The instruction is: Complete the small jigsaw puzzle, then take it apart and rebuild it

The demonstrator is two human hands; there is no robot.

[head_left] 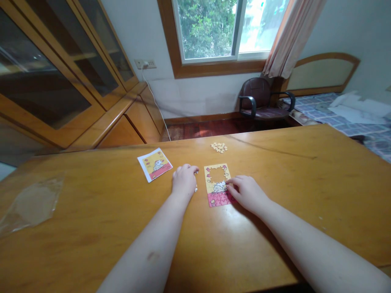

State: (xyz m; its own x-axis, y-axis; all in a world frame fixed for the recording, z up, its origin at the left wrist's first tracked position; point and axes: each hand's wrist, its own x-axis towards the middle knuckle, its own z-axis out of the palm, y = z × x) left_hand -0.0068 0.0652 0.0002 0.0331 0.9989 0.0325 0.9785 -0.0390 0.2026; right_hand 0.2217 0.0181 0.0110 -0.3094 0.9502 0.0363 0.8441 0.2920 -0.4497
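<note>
A right hand [248, 192] touches a printed puzzle [217, 199], the left hand [183, 180] curled near a picture card [155, 165], both grips unclear from here.

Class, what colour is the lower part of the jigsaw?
Pink: the jigsaw's lower part shows in the head view.
</note>
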